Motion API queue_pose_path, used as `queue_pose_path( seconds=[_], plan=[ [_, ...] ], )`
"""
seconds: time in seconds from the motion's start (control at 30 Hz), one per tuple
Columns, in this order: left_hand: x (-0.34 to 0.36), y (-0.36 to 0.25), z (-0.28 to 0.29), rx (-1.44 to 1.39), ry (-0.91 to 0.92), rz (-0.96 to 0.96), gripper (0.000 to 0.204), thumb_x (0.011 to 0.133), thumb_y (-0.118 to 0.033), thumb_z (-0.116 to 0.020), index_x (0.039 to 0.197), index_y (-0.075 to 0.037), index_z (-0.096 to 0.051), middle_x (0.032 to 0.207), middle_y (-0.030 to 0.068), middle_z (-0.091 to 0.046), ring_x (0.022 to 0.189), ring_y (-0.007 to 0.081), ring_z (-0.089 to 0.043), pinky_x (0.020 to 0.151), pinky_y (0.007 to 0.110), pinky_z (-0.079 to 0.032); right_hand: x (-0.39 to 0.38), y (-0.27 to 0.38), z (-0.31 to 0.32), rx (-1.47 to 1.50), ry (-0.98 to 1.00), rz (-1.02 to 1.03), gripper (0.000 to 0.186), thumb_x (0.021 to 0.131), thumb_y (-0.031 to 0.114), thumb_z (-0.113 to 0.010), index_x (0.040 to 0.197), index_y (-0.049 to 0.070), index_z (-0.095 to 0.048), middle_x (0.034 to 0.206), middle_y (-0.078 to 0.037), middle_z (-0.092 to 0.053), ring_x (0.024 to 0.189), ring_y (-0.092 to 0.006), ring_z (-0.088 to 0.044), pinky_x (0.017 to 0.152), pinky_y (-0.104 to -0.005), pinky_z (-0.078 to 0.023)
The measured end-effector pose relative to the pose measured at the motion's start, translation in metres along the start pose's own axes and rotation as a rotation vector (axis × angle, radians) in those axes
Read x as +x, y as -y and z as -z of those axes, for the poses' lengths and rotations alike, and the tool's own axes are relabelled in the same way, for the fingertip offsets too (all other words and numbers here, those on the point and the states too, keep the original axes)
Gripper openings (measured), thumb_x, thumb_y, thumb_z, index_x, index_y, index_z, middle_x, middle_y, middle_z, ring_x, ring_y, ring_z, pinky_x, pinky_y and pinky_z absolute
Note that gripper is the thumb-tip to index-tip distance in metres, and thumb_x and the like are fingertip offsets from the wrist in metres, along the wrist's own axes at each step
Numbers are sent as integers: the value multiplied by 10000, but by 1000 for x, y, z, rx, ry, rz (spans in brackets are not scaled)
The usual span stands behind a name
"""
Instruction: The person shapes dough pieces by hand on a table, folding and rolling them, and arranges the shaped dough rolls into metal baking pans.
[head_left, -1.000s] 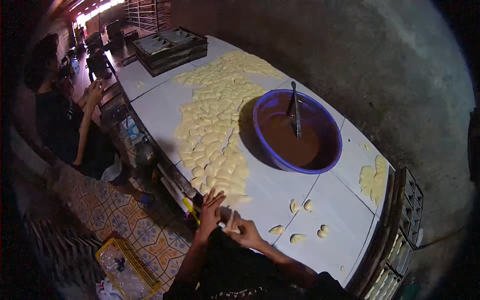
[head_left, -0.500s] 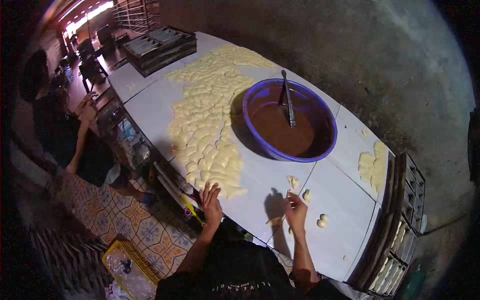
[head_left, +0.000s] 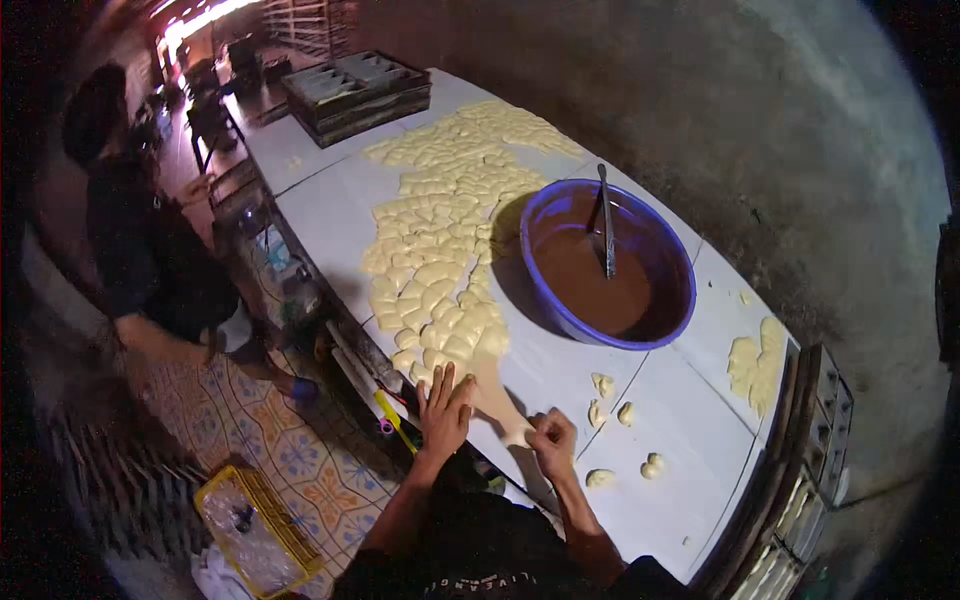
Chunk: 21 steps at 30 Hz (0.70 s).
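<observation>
Many plump dough lumps [head_left: 440, 236], plastic bowl [head_left: 560, 212]

a smooth, softly glossy skin is shown by the dough [head_left: 430, 240]. the table [head_left: 695, 385] is faced in smooth tile, the wall [head_left: 780, 150] left rough and matt. plastic is suggested by the basin [head_left: 575, 322], metal by the spoon [head_left: 607, 228].
</observation>
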<state>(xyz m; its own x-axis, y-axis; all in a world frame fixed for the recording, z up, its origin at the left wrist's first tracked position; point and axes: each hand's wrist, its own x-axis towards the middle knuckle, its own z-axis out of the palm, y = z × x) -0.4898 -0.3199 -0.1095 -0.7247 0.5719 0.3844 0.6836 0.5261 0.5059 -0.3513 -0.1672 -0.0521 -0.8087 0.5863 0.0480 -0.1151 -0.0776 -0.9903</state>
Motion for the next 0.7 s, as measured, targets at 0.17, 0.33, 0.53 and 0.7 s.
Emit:
queue_pose_path(
  seconds=[0.17,0.33,0.53,0.7],
  plan=[
    [2,-5,-6,-49,-68,64,456,787,-21,-535,1228,-116,-603,1501,111,-348,1420,300,-247,1119,588,-101,-29,75,50,514,-73,119,188,628,31,-553,695,81,-384,591,-18,-371,511,-171,-395,502,-315,-391],
    [4,-6,-7,15,-36,68,516,747,-15,-555,1257,-88,-569,1505,158,-311,1429,334,-199,1122,595,-85,-38,96,78,924,-5,63,196,693,131,-582,754,88,-400,617,-50,-406,484,-181,-426,463,-367,-484],
    [10,-98,33,-177,285,-252,774,722,-296,-698,1415,-115,-404,1553,207,-125,1418,477,-63,1109,650,-69,-41,65,90,581,-111,58,218,709,121,-624,832,28,-470,712,-51,-433,538,-136,-413,469,-276,-433],
    [8,-103,-44,-330,335,-504,333,816,-179,-617,1134,-81,-603,1221,196,-567,1280,336,-439,1098,558,-258,-56,80,107,553,-176,185,300,724,155,-681,920,41,-484,754,-53,-486,716,-168,-529,662,-307,-481]
  ],
)
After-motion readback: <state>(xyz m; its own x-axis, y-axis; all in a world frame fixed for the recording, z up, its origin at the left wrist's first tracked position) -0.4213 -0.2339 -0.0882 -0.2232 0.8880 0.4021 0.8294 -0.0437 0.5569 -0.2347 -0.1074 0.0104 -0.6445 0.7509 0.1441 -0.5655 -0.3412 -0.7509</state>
